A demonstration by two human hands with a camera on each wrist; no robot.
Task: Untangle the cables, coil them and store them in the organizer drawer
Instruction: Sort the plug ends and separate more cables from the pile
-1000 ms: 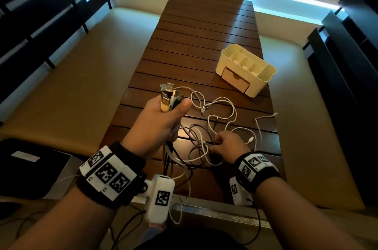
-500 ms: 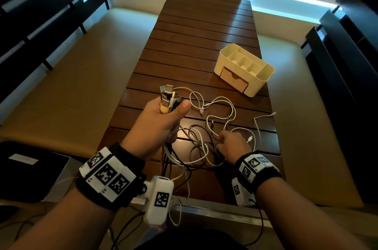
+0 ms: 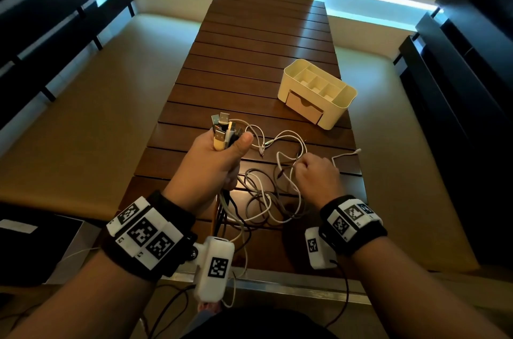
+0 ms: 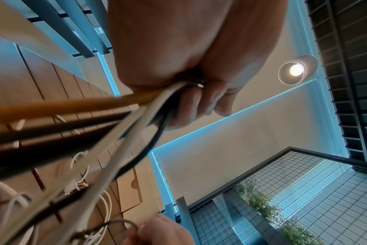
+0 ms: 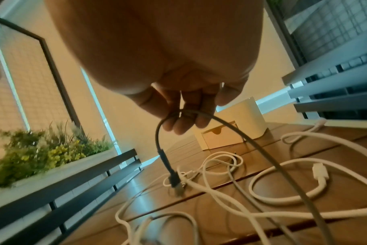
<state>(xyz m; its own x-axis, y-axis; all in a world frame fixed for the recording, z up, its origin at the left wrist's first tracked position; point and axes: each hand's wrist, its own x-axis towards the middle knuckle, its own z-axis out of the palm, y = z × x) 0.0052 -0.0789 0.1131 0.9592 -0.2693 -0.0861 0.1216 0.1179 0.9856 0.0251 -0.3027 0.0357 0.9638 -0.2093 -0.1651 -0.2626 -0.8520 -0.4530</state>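
Note:
My left hand (image 3: 213, 161) grips a bundle of cables (image 3: 224, 130) upright above the table, USB plugs sticking out above the fist; the cords (image 4: 107, 126) run down out of the fist. A tangle of white and grey cables (image 3: 272, 188) lies on the wooden slat table (image 3: 249, 61) between my hands. To the right, my right hand (image 3: 316, 175) pinches a dark grey cable (image 5: 230, 126) just behind its plug (image 5: 174, 180), which hangs down over the tangle. The cream organizer (image 3: 344, 94) stands further back on the right, its drawer (image 3: 304, 107) closed.
Tan cushioned benches (image 3: 83, 116) run along both sides of the table. Dark slatted backrests (image 3: 55, 5) rise behind them. A loose white cable end (image 3: 347, 155) trails right of my right hand. A dark flat object (image 3: 36, 241) lies at the near left.
My right hand has lifted and moved away from me and to the right, drawing the dark grey cable end out of the tangle. The left hand keeps its grip in place.

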